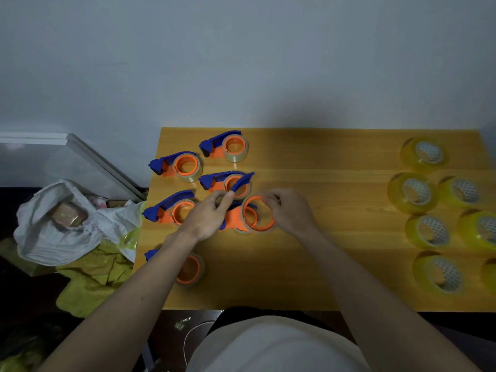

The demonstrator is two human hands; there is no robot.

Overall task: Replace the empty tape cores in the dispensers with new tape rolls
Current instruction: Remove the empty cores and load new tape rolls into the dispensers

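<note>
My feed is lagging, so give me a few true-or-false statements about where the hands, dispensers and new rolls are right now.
1. Both hands work on one dispenser near the table's middle. True.
2. The right hand pinches the rim of an orange ring at that dispenser. True.
3. The yellow tape rolls lie on the table's left side. False: they lie on the right side; the dispensers are on the left.
4. The left hand rests flat on the table. False: its fingers are curled at the dispenser's blue cover.
5. A white bag sits left of the table. True.
</note>
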